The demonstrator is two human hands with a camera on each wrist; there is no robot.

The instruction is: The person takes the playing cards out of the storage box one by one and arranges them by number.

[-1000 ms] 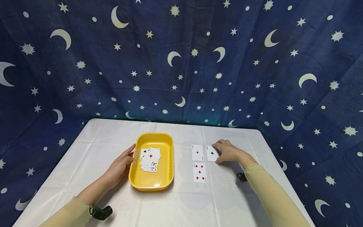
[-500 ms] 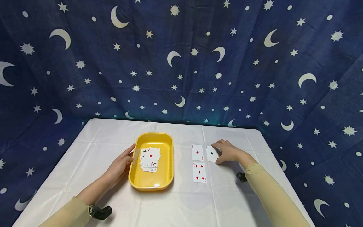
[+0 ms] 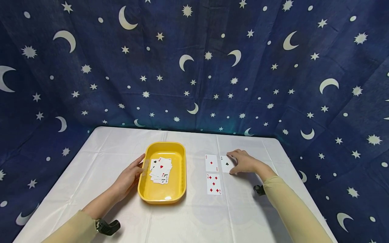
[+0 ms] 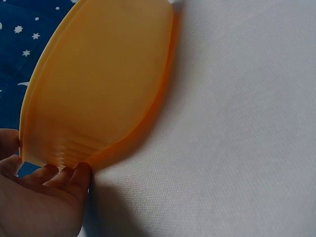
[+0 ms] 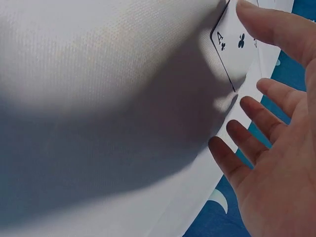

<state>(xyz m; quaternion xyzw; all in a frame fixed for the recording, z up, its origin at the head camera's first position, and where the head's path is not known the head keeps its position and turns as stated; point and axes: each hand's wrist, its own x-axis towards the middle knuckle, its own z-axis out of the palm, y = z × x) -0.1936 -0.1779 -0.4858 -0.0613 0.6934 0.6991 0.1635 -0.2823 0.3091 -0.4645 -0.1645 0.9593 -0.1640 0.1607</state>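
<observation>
Here my right hand [image 3: 244,162] hovers at the ace of clubs [image 3: 226,164], fingers spread and relaxed. From the right wrist view the fingers [image 5: 256,116] are splayed apart, the upper one reaching over the card's edge, though I cannot tell whether it actually touches the card. The ace of clubs [image 5: 236,44] lies face up on the white tablecloth [image 3: 194,216].

My left hand [image 3: 129,177] rests against the left side of the yellow tray [image 3: 179,158]. My thumb lies along its rim and my fingertips [image 4: 74,174] touch the outer wall low down, as the left wrist view shows; the fingers are nearly straight, pressing rather than gripping the yellow tray [image 4: 98,89].

Inside the tray sits a loose pile of cards [image 3: 161,170], face up, fanned untidily, with a red heart on top.

Just left of the ace of clubs, almost edge to edge, lies the ace of diamonds [image 3: 211,163]. Nearer to me, below that one, lies the five of diamonds [image 3: 214,184]. All three cards sit well apart from the tray, to its right.

Behind the table hangs a dark blue cloth with moons and stars [image 3: 194,67].
</observation>
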